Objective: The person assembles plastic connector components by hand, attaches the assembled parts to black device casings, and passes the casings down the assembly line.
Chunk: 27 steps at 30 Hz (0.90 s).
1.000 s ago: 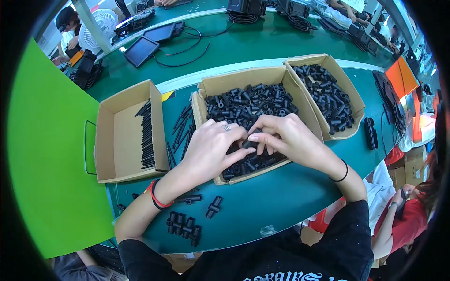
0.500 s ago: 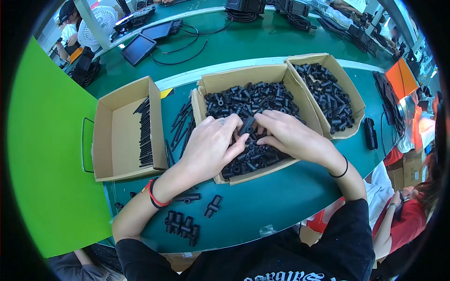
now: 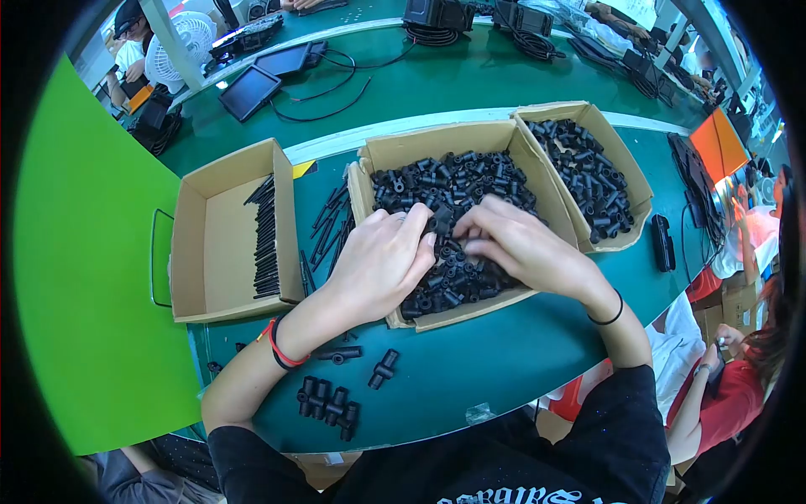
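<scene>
My left hand [image 3: 384,256] is closed around a black plastic pipe fitting [image 3: 440,220], pinched between thumb and index finger above the middle cardboard box [image 3: 437,322]. My right hand [image 3: 525,250] hovers over the same box, just right of that fitting, its fingers curled and slightly blurred. Anything between its fingertips is too small or hidden to make out. Many loose black fittings [image 3: 474,175] fill the box beneath both hands. On the green table near my left forearm lie a row of joined black fittings [image 3: 327,406] and a single black fitting [image 3: 384,369].
To the left, a cardboard box [image 3: 210,244] holds thin black rods [image 3: 266,244], with more loose rods [image 3: 329,223] beside it. A smaller box [image 3: 633,197] of fittings stands right. A green panel [image 3: 84,269] borders the left side. Other people sit nearby.
My right hand's fingers have shifted slightly away from the fitting in my left hand. My left hand still holds it, now turned a little. The view has moved slightly.
</scene>
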Each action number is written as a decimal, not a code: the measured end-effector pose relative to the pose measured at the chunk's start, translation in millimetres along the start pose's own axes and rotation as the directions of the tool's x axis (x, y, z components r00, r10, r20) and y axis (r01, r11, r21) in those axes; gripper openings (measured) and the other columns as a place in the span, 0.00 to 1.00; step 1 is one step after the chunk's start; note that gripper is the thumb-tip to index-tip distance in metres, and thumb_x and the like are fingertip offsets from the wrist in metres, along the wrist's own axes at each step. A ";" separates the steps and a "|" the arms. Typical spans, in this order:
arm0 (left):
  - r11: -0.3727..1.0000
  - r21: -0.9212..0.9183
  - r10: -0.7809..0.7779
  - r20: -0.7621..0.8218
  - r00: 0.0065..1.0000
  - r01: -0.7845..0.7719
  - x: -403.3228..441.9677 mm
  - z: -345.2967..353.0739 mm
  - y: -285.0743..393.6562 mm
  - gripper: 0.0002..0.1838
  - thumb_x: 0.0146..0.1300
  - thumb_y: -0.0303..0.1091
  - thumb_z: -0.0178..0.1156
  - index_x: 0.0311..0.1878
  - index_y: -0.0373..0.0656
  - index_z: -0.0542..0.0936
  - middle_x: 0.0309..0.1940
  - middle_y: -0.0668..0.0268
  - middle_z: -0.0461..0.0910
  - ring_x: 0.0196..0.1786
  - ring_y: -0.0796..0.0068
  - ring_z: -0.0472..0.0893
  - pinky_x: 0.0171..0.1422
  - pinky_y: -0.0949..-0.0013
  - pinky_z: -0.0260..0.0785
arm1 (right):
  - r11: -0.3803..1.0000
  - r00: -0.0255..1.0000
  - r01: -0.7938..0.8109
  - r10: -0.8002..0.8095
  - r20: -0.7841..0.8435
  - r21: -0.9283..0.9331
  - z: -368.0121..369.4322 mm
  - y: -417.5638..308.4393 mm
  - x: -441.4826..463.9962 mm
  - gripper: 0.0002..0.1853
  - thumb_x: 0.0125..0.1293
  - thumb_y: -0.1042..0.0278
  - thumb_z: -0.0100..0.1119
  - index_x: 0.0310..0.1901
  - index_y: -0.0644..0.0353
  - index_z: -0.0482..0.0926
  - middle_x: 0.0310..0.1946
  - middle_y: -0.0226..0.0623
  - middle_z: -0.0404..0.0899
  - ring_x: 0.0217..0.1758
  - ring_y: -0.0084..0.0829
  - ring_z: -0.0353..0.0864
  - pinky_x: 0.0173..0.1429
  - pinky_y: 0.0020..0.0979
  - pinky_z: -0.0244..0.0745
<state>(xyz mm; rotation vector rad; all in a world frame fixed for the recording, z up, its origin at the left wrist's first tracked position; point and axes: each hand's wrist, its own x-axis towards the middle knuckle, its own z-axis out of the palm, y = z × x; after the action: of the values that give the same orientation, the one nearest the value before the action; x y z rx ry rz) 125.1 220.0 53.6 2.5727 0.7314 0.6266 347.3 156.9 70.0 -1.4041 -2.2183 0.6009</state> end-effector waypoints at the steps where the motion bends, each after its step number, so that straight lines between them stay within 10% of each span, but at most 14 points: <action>1: 1.000 -0.001 0.002 0.010 1.000 -0.002 0.3 -0.3 0.0 0.06 0.72 0.32 0.46 0.43 0.40 0.70 0.29 0.61 0.77 0.38 0.55 0.77 0.46 0.56 0.64 | 1.000 0.995 0.022 -0.023 -0.093 -0.012 0.7 -0.3 -1.4 0.10 0.68 0.75 0.56 0.50 0.62 0.77 0.41 0.42 0.70 0.43 0.39 0.76 0.50 0.36 0.72; 10: 0.998 0.006 0.057 0.118 0.991 -0.059 2.6 -7.5 -2.1 0.11 0.74 0.35 0.42 0.37 0.43 0.71 0.29 0.62 0.78 0.36 0.57 0.76 0.45 0.58 0.63 | 0.942 0.954 0.065 0.037 -0.298 0.328 -10.5 -0.1 3.3 0.11 0.68 0.75 0.58 0.51 0.62 0.81 0.40 0.38 0.82 0.44 0.31 0.81 0.52 0.30 0.75; 19: 0.997 -0.048 0.066 0.116 0.991 -0.060 3.8 -8.7 -0.1 0.09 0.75 0.36 0.44 0.41 0.44 0.72 0.30 0.65 0.79 0.39 0.59 0.78 0.45 0.60 0.63 | 0.687 0.951 -0.069 0.265 -0.161 0.723 -8.5 -4.4 1.3 0.11 0.68 0.74 0.60 0.49 0.69 0.78 0.44 0.41 0.84 0.49 0.26 0.86 0.54 0.27 0.82; 27: 0.996 -0.069 0.064 0.111 0.992 -0.057 3.1 -9.1 2.1 0.10 0.75 0.37 0.44 0.40 0.44 0.73 0.31 0.66 0.80 0.36 0.59 0.77 0.45 0.60 0.64 | 0.813 0.966 -0.120 0.229 -0.123 0.570 -8.3 -8.4 -0.5 0.10 0.67 0.71 0.64 0.42 0.68 0.75 0.31 0.40 0.86 0.37 0.25 0.88 0.41 0.25 0.82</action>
<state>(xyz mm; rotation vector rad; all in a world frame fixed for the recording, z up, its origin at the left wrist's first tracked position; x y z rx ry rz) 123.6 222.4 63.0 2.5539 0.5883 0.5098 346.2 154.2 81.4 -1.2849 -1.5828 1.0393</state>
